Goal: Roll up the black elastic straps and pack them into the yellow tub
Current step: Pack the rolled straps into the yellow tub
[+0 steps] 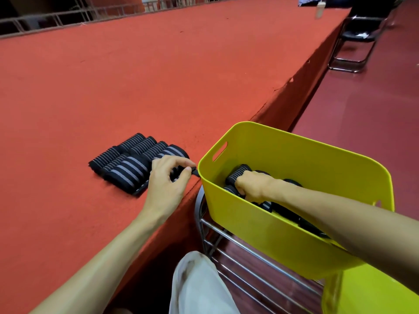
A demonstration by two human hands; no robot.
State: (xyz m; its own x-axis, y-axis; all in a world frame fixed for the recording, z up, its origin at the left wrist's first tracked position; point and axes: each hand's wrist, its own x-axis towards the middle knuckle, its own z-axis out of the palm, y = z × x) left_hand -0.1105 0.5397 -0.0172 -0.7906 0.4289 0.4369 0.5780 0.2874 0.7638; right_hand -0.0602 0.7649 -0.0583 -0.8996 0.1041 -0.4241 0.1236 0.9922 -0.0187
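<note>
Several rolled black elastic straps with grey stripes (pixel 133 158) lie side by side near the edge of the red carpeted platform (pixel 136 75). My left hand (pixel 167 177) curls its fingers round the nearest roll at the platform edge. The yellow tub (pixel 317 155) stands tilted on a metal rack just right of the platform. My right hand (pixel 251 184) reaches down inside the tub and grips a rolled strap (pixel 239 172). More black rolls (pixel 292 214) lie on the tub floor, partly hidden by my forearm.
A chrome wire rack (pixel 238 250) holds the tub. A second yellow tub (pixel 374 293) sits at the lower right. A black folding chair (pixel 356 39) stands on the dark red floor at the far right. A railing (pixel 68 17) runs along the platform's far side.
</note>
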